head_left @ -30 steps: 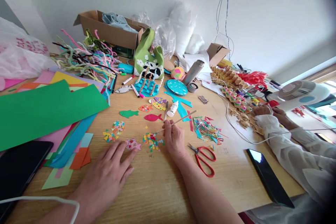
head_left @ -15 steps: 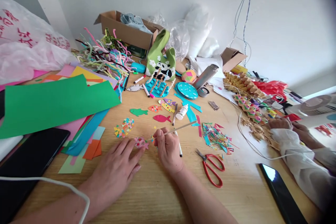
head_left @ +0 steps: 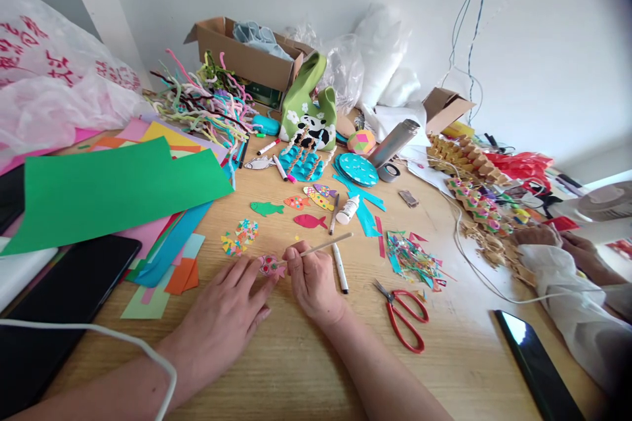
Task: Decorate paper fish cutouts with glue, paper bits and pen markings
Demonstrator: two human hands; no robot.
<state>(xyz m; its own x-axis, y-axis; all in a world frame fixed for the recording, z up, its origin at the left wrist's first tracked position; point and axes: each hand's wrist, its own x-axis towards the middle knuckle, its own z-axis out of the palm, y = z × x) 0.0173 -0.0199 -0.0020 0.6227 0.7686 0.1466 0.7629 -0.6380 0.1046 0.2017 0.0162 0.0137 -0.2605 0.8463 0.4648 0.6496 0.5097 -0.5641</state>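
Note:
My left hand [head_left: 230,302] lies flat on the table, fingers stretched out, its fingertips at the edge of a small pink paper fish [head_left: 271,266] with red dots. Between the thumb and fingers of my right hand [head_left: 313,279] is a thin wooden stick [head_left: 328,245]. Its lower end points at the fish's tail; whether it touches the paper I cannot tell. Tiny paper bits [head_left: 239,238] lie in two small heaps beyond my left hand. A green paper fish [head_left: 267,208], a red one [head_left: 310,221] and several patterned ones lie farther back.
A capped marker [head_left: 340,268] lies beside my right hand, with red-handled scissors [head_left: 405,316] and paper scraps [head_left: 413,260] to its right. A white glue bottle [head_left: 348,209] stands behind. Green card [head_left: 118,191] covers the left side. Another person's hands [head_left: 538,235] are at far right.
The stick's lower end has come to the pink fish's tail, and my right hand sits closer to the fish. My left hand stays beside it. The view has shifted slightly.

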